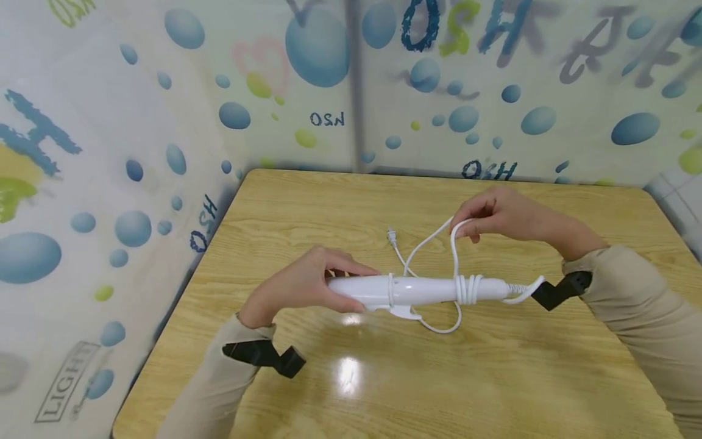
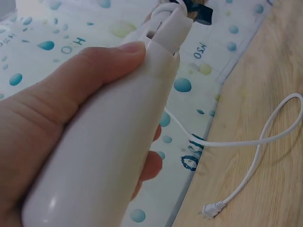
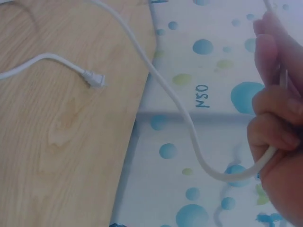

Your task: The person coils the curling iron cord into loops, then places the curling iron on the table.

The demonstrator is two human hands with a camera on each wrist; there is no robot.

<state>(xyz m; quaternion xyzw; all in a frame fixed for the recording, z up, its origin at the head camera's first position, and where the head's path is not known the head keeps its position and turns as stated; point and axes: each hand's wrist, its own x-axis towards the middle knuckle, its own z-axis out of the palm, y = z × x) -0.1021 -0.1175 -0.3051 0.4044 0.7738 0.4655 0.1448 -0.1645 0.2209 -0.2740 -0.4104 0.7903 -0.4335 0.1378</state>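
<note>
My left hand (image 1: pixel 307 280) grips the thick, rounded end of a white wand-shaped corded appliance (image 1: pixel 425 291), with the thumb along one side. The appliance lies level across the view above the wooden table, a small lever-like piece (image 1: pixel 404 312) jutting from its near side. Several turns of its white power cord (image 1: pixel 469 289) wrap the narrower part near the right end. Up and to the right, my right hand (image 1: pixel 507 213) pinches a stretch of that cord, drawn up from the wrapped turns; in the right wrist view the cord (image 3: pixel 189 127) curves into the curled fingers (image 3: pixel 272 130).
A two-prong plug (image 1: pixel 392 236) at the cord's free end is behind the appliance, over the table (image 1: pixel 307 207). A loose cord loop (image 1: pixel 446 329) hangs on the near side. Walls with a bubble pattern (image 1: pixel 318 46) border the table at the back and left.
</note>
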